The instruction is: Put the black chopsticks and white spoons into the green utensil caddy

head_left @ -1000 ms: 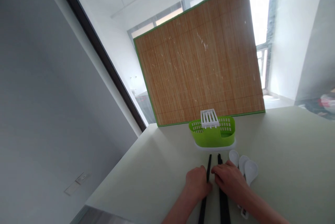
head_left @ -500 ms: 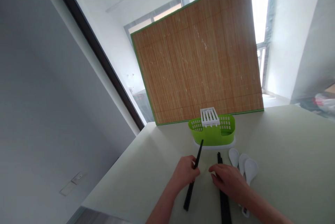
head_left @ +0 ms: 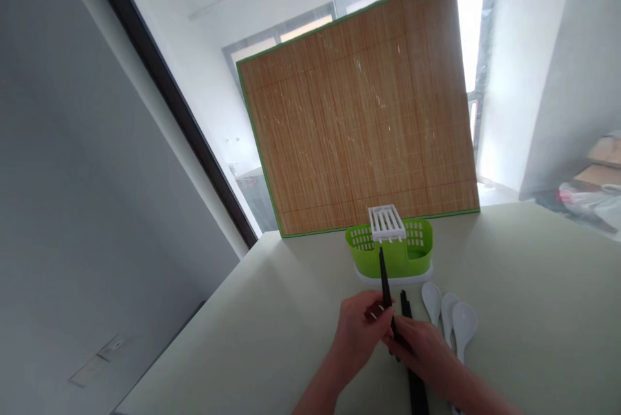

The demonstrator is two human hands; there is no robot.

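Observation:
Black chopsticks [head_left: 385,276] stand tilted in front of me, their thin ends pointing up and away. My left hand [head_left: 359,328] pinches them around the middle. Lower down, the fingers of my right hand [head_left: 422,345] close on the same chopsticks, beside the left fingertips. More black chopsticks [head_left: 417,392] lie on the table under my right hand, which hides part of them. To the right, several white spoons [head_left: 464,324] lie close together, their handles partly behind my right hand and forearm. Beyond the hands is a green basket [head_left: 392,265] with a white slotted rack [head_left: 387,222] on top.
The pale table [head_left: 291,318] stretches to both sides. A bamboo mat [head_left: 359,124] with green edging stands upright behind the basket, against the window. A grey wall [head_left: 97,208] rises on the left. Boxes and plastic bags [head_left: 596,189] lie beyond the table at far right.
My left hand has moved right with the chopsticks, which now tilt the other way. The right hand, previously apart, has closed on their lower part. The camera view has shifted slightly.

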